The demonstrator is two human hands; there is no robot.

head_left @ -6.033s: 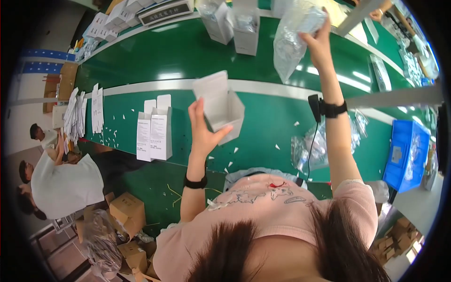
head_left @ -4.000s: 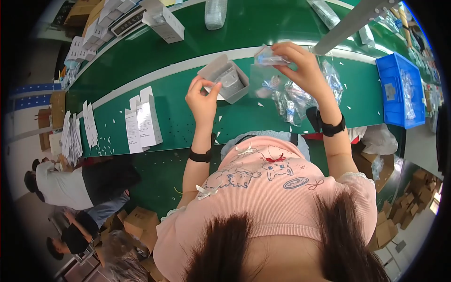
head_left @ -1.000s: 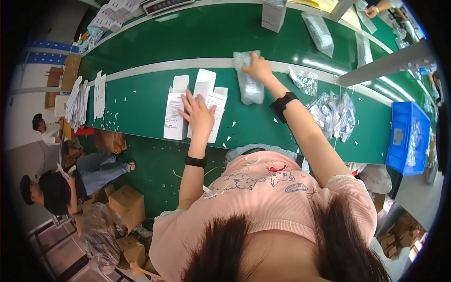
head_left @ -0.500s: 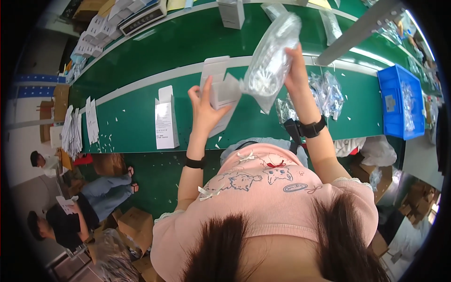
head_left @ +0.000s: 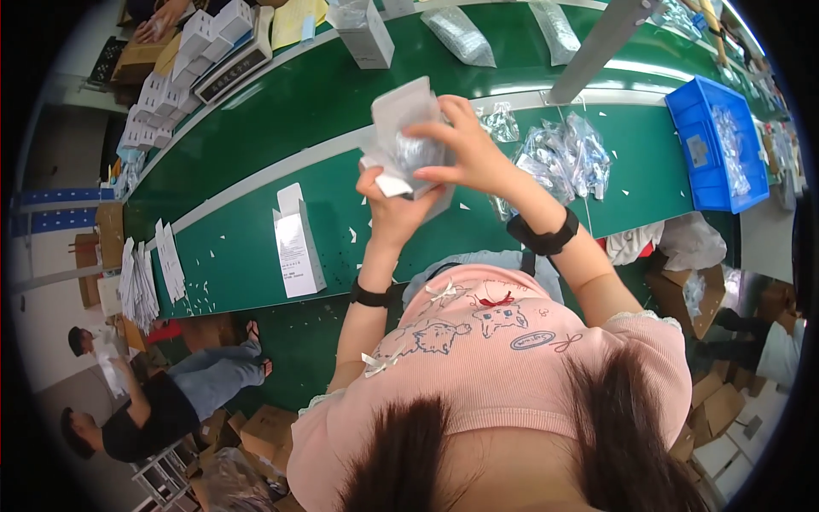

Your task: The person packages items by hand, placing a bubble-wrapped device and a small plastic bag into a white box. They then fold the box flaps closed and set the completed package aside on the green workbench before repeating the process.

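Note:
A white carton (head_left: 397, 115) with raised flaps is tilted above the green workbench, and my left hand (head_left: 394, 215) is closed around its near side. Clear plastic wrapping of a bag (head_left: 416, 154) shows in the carton's mouth; most of the bag and its contents are hidden inside. My right hand (head_left: 476, 155) bends over that opening from the right, its fingers and thumb around the bag at the flaps. Left of my hands a second white carton (head_left: 299, 247) stands on the bench with its top flap up.
Small clear bags of parts (head_left: 567, 158) lie in a pile right of my hands. A blue bin (head_left: 717, 141) sits at the right end. Wrapped packages (head_left: 461, 36) and a white box (head_left: 363, 38) occupy the far belt. Flat cartons (head_left: 136, 286) are stacked at left; a metal post (head_left: 601, 51) rises behind.
My right hand has brought the plastic bag down and left into the carton's mouth. My left hand has shifted to a lower grip on the carton, which is now tilted.

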